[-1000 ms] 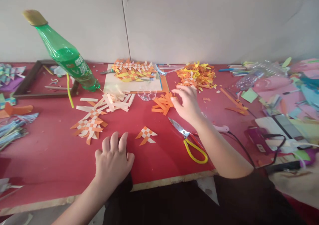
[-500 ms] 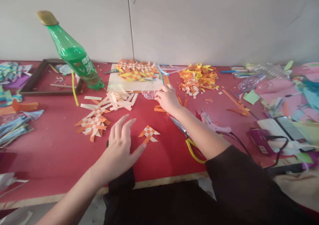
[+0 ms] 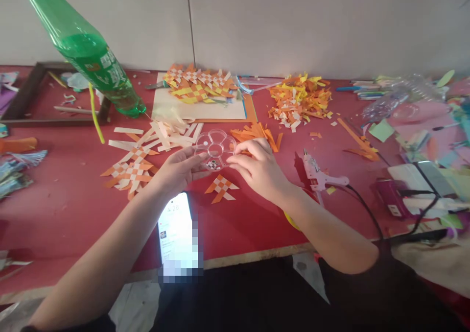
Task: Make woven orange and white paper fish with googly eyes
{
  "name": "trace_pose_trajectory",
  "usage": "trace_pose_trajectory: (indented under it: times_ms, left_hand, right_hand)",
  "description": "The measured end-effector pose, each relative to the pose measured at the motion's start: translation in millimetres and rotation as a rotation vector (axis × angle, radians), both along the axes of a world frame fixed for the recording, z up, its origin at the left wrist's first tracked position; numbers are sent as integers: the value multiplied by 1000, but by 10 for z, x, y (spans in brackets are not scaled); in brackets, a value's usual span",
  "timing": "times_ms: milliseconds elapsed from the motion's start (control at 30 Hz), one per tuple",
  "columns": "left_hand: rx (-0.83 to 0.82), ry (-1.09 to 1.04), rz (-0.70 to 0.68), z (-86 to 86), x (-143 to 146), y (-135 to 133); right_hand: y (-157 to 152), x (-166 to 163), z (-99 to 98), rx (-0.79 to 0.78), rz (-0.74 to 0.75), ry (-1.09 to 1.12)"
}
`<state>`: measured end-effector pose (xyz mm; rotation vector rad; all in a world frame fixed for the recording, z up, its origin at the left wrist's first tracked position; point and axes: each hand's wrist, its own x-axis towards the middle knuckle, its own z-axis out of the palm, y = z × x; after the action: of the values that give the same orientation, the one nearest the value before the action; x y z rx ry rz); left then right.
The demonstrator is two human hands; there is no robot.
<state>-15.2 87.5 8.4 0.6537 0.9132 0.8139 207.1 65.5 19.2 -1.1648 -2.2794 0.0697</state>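
My left hand (image 3: 176, 170) and my right hand (image 3: 257, 168) both grip a clear flower-shaped plastic box (image 3: 215, 149), held just above the red table (image 3: 73, 209). Small googly eyes lie in one of its compartments. Under the box lies a small woven orange-and-white paper fish (image 3: 222, 188). A lit phone (image 3: 176, 231) lies by my left forearm near the table's front edge.
A green bottle (image 3: 88, 58) leans at the back left beside a dark frame (image 3: 22, 102). Woven paper pieces (image 3: 132, 173), orange strips (image 3: 257, 133), a scrap pile (image 3: 299, 99) and a glue gun (image 3: 319, 173) with its cable surround my hands. Coloured paper clutter fills the right side.
My right hand brought the clear box from the back towards me, and my left hand lifted off the table and took hold of it. The lit phone now shows.
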Motion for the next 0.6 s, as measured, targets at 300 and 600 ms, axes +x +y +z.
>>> trace_pose_trajectory:
  times_ms: [300, 600]
  left_hand:
    - [16, -12, 34, -39, -119, 24]
    - [39, 10, -26, -48, -102, -6]
  right_hand:
    - [68, 83, -68, -97, -207, 178]
    - [49, 68, 28, -12, 23, 48]
